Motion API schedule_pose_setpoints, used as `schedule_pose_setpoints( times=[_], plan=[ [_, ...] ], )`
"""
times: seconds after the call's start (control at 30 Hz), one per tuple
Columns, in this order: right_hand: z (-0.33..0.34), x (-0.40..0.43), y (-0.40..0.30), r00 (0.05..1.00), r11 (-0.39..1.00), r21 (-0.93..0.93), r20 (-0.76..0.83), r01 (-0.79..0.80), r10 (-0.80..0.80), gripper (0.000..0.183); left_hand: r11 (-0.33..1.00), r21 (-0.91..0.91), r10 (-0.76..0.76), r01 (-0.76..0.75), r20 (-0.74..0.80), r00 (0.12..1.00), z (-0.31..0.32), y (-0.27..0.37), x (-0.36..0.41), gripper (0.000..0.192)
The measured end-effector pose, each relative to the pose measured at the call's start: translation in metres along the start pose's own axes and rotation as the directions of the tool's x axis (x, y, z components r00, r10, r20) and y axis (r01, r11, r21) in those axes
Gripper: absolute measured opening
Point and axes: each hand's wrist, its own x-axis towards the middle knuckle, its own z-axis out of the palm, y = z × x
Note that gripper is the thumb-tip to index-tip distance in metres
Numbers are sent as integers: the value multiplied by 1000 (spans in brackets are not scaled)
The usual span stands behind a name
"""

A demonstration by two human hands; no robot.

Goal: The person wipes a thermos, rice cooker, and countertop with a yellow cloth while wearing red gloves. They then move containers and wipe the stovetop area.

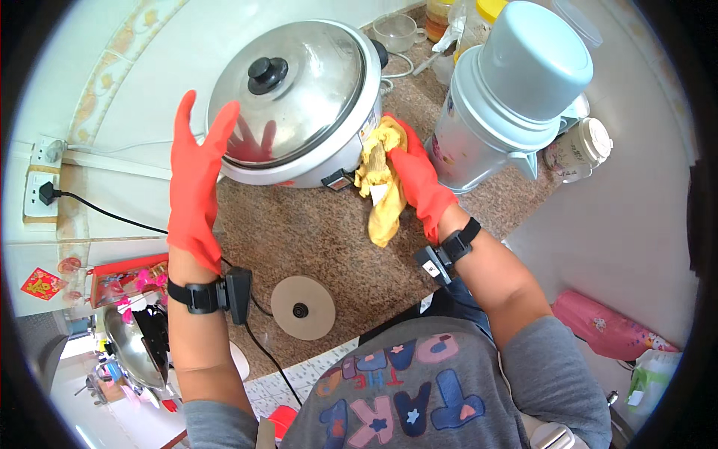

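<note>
My right hand (418,174), in a red rubber glove, grips a crumpled yellow cloth (387,216) at the right side of a white electric cooker (314,174). The cloth seems to lie against the cooker's wall; the glove hides part of the contact. The domed metal lid (320,73) with a black knob (267,74) covers the cooker. Raised at the cooker's left front is my left hand (196,174), also in a red glove, fingers spread and holding nothing. Its reflection shows in the lid. Whether it touches the lid is unclear.
A pale blue vacuum flask (477,123) stands right of the cooker, with a lidded paper cup (578,149) beyond. Behind are a glass cup (398,33) and jars. A round kettle base (303,307) sits on the granite counter (269,236). A black plug (49,193) fills a wall socket.
</note>
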Motion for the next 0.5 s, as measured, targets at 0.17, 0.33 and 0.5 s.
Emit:
schedule_pose_setpoints(
  times=[0.17,0.33,0.5],
  plan=[
    [15,-29,24,994,994,-91,90,65,-57,61,980,187,45,-69,130,990,8,5,33,86],
    [35,-67,44,948,994,-103,318,49,-13,58,934,296,139,-200,214,967,34,6,48,78],
    [60,-62,29,993,974,203,39,104,-114,58,788,433,389,-438,200,899,41,-26,53,66]
  ],
)
